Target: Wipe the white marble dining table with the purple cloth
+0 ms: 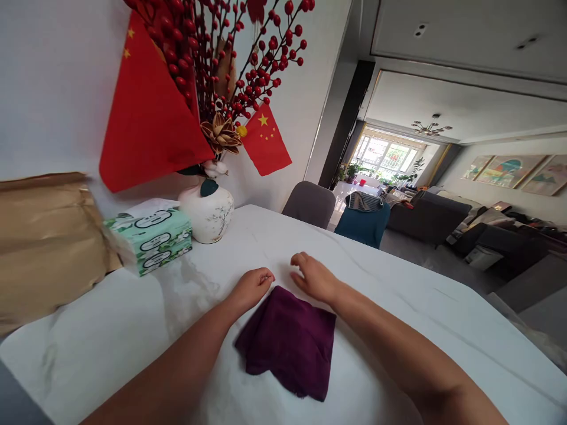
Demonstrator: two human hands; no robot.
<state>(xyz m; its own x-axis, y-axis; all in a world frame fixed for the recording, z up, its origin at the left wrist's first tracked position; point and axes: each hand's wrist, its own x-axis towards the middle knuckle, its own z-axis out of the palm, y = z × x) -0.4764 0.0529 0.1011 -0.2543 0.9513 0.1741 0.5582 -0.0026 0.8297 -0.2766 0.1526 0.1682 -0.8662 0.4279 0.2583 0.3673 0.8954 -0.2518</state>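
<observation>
Dining area, living room and bright window beyond at upper right; white marble-patterned table (411, 313) fills the lower frame. Upper left: kraft paper package (44, 248), green tissue box (148, 242), white ceramic vase (207, 212) of red berry sprays, paper flags behind. Centre-bottom, my dark purple cloth (286, 345) lies flat in a rough folded square, ungripped, its rumpled lower edge toward me. My left hand (250, 289) sits just above its top edge, fingers loosely curled on nothing; my right hand (312, 278) is beside the upper-right corner, fingers half open. Table's right edge is well apart from the cloth.
</observation>
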